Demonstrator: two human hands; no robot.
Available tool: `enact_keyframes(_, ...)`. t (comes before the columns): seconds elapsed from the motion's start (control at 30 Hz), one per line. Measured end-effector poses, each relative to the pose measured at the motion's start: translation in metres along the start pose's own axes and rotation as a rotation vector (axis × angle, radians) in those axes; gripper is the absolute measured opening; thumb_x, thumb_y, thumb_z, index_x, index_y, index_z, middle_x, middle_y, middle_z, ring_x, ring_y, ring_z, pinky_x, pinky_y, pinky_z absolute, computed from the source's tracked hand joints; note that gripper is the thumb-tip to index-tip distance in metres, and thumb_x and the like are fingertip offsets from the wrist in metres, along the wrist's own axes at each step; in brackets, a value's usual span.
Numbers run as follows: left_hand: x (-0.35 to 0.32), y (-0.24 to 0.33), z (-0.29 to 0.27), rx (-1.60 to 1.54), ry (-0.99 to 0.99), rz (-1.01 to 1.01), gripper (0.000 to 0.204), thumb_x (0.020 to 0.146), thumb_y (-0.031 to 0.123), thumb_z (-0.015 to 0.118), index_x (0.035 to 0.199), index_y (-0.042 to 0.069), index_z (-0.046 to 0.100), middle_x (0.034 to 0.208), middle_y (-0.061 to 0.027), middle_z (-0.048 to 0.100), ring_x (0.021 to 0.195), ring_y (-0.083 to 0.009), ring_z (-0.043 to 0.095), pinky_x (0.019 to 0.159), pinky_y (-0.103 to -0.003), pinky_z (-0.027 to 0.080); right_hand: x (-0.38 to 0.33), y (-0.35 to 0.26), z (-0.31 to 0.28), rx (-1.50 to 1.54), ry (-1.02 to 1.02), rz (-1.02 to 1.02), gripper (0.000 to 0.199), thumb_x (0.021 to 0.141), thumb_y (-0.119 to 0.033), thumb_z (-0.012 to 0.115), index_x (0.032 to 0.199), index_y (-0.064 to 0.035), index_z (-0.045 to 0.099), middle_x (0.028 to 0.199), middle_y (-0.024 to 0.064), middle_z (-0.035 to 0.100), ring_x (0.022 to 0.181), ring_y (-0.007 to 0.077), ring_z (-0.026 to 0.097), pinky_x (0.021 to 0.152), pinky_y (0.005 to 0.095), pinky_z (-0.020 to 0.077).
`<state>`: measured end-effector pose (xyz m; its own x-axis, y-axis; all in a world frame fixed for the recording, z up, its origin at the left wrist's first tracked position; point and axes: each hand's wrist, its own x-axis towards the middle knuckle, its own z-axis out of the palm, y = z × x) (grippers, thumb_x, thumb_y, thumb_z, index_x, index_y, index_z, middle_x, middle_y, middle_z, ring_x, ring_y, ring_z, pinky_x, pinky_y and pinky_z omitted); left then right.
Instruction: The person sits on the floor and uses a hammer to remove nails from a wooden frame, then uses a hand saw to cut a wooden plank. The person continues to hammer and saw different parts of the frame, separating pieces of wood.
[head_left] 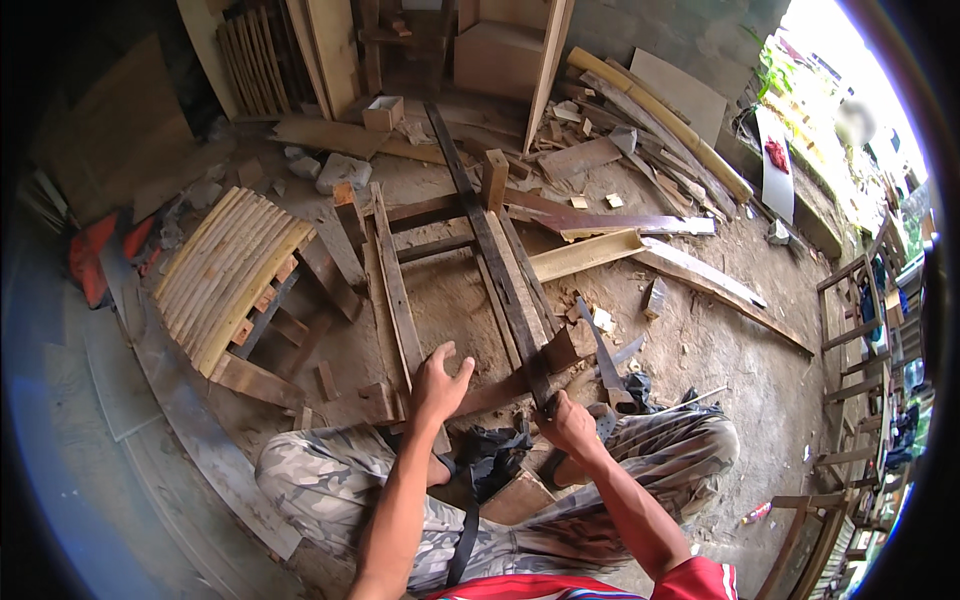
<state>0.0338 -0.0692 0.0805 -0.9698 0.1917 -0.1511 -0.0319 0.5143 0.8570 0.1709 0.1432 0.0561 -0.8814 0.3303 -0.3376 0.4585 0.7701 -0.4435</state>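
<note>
In front of me on the dirt floor lies a wooden frame [395,290] of long rails, crosspieces and short leg ends. A long dark wooden strip [487,245] runs over its right side toward the far wall. My right hand [570,425] is closed around the near end of this strip. Over the near end of the frame's left rail, my left hand [440,385] has its thumb and fingers apart and holds nothing. A handsaw [603,362] rests just right of the frame, close to my right hand.
A slatted wooden stool [235,280] stands at the left. Boards and offcuts [650,130] are piled at the far right, with a pale trough-shaped piece [590,255] nearer. A small box [383,113] sits at the back. Wooden frames [855,340] line the right side.
</note>
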Motion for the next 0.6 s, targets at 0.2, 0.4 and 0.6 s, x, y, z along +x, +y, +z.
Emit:
enact_keyframes(0.2, -0.039, -0.009, 0.014, -0.078, 0.065, 0.063, 0.045, 0.089, 0.029, 0.070, 0.121, -0.002, 0.063, 0.116, -0.0190, 0.069, 0.113, -0.0299, 0.065, 0.098, -0.037, 0.048, 0.009, 0.010, 0.006, 0.352, -0.053, 0.010, 0.057, 0.082, -0.044, 0.076, 0.113, 0.0001, 0.055, 0.084, 0.0257, 0.067, 0.085, 0.0394, 0.067, 0.073, 0.0469, 0.0513)
enact_keyframes(0.4, -0.055, -0.006, 0.038, -0.054, -0.081, 0.127, 0.047, 0.090, 0.033, 0.068, 0.122, -0.001, 0.063, 0.117, -0.0205, 0.068, 0.114, -0.0339, 0.063, 0.098, -0.040, 0.048, 0.015, 0.007, -0.006, 0.262, 0.009, 0.056, 0.054, 0.080, -0.038, 0.078, 0.109, 0.0007, 0.053, 0.088, 0.0254, 0.066, 0.083, 0.0417, 0.065, 0.071, 0.0480, 0.0507)
enact_keyframes(0.6, -0.032, -0.007, 0.093, 0.007, -0.105, 0.178, 0.065, 0.088, 0.041, 0.068, 0.131, -0.005, 0.055, 0.130, -0.0278, 0.059, 0.124, -0.0406, 0.055, 0.103, -0.042, 0.044, 0.005, 0.013, 0.008, 0.054, 0.350, 0.031, 0.045, 0.078, -0.028, 0.076, 0.096, 0.0008, 0.046, 0.084, 0.0267, 0.064, 0.082, 0.0459, 0.064, 0.070, 0.0524, 0.0501)
